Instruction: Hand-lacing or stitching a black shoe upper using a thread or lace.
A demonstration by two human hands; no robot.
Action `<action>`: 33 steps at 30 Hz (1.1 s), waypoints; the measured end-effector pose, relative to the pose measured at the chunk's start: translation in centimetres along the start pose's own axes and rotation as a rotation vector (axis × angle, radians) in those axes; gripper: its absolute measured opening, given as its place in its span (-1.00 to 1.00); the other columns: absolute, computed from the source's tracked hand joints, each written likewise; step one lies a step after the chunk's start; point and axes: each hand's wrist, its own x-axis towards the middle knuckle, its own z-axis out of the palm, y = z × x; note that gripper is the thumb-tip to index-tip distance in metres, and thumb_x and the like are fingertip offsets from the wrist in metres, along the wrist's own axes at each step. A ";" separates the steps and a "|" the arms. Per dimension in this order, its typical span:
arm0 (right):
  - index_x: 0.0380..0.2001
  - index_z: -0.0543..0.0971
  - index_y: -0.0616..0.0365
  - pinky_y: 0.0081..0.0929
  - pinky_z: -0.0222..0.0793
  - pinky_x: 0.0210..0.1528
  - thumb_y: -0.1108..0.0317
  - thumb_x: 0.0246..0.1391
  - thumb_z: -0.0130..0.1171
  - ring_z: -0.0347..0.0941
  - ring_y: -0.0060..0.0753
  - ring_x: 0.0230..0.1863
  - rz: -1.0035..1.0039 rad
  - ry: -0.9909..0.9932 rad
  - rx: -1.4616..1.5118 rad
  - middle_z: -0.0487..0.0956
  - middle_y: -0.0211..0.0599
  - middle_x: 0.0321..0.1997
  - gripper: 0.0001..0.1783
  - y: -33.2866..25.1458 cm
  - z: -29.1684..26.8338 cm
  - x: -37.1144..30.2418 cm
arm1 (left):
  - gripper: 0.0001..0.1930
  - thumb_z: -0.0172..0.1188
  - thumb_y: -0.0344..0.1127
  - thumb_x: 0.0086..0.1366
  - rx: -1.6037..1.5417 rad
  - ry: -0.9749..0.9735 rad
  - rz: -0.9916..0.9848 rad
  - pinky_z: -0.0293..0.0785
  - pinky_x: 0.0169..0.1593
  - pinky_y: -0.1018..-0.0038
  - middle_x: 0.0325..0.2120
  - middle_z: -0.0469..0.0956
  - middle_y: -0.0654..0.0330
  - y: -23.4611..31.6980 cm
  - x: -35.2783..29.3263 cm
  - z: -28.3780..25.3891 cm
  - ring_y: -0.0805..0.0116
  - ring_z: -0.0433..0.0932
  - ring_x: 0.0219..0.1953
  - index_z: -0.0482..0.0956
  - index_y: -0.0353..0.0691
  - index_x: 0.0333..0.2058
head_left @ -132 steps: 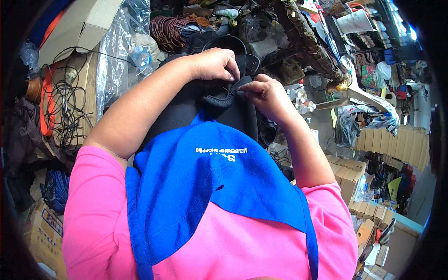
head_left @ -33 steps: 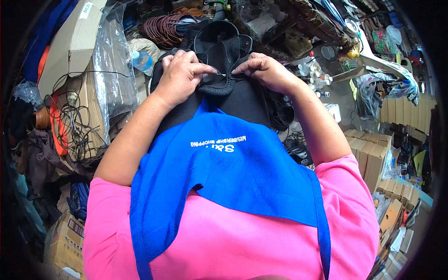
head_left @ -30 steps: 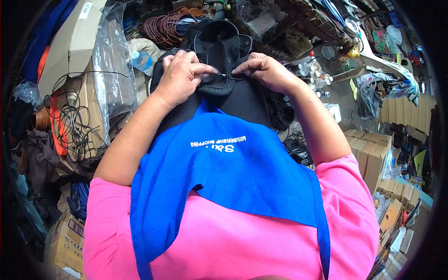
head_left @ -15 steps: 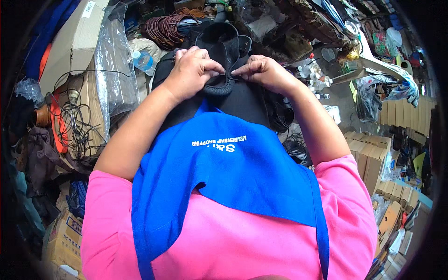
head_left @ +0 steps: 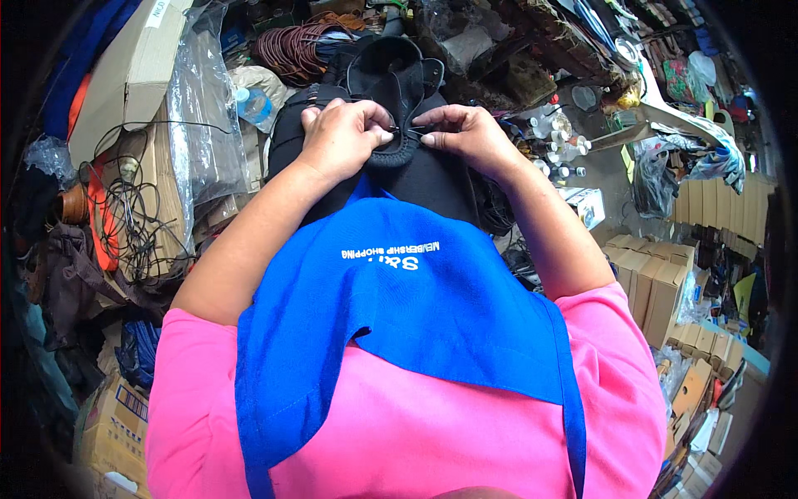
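A black boot (head_left: pixel 397 98) rests on my dark-clothed lap, its wide opening away from me and its rounded toe, with ridged stitching, toward me. My left hand (head_left: pixel 342 137) is closed in a pinch at the left of the boot's front. Across from it, my right hand (head_left: pixel 472 140) pinches thumb to forefinger. A thin dark strand (head_left: pixel 417 129), perhaps a lace or thread, shows at the right fingertips. A similar end pokes out by the left fingertips. Whether it is one strand cannot be seen.
A cardboard box (head_left: pixel 145 71) and clear plastic sheeting (head_left: pixel 204 108) stand on the left, with tangled black wire (head_left: pixel 137 208) beside them. Reddish coiled cord (head_left: pixel 291 51) lies beyond the boot. Small bottles (head_left: pixel 559 141) and stacked cardboard boxes (head_left: pixel 652 279) are on the right.
My right fingers have drawn slightly away from the boot's middle and spread a little around the strand. My left hand has shifted slightly down, still pinching at the boot's front.
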 end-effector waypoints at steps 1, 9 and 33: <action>-0.13 0.58 0.21 -0.63 0.40 -0.12 0.47 -0.02 0.26 0.46 -0.68 -0.23 0.000 0.000 0.000 0.60 -0.42 -0.28 -0.69 0.1 0.1 0.1 | -0.82 0.30 -0.23 0.01 -0.028 -0.027 -0.030 0.06 -0.03 0.29 -0.49 0.61 0.35 0.2 0.2 0.1 0.42 0.46 -0.26 0.62 -0.02 -0.36; -0.40 0.57 0.25 -0.64 0.37 -0.25 0.44 -0.06 0.31 0.43 -0.69 -0.36 -0.014 -0.006 -0.250 0.58 -0.46 -0.44 -0.84 -1.5 0.3 1.5 | -0.86 0.30 -0.25 0.01 -0.074 -0.123 0.028 0.22 -0.05 0.27 -0.48 0.59 0.29 0.5 1.5 0.0 0.36 0.50 -0.28 0.59 -0.10 -0.44; -0.37 0.52 0.16 -0.40 0.38 -0.21 0.30 -0.01 0.22 0.45 -0.25 -0.27 -0.315 0.247 -0.570 0.50 -0.20 -0.31 -0.82 -0.5 -4.1 0.5 | -0.88 0.06 -0.39 0.18 0.019 -0.235 0.326 0.42 -0.24 0.18 -0.42 0.53 -0.07 0.3 2.1 -1.1 -0.10 0.51 -0.28 0.42 -0.28 -0.31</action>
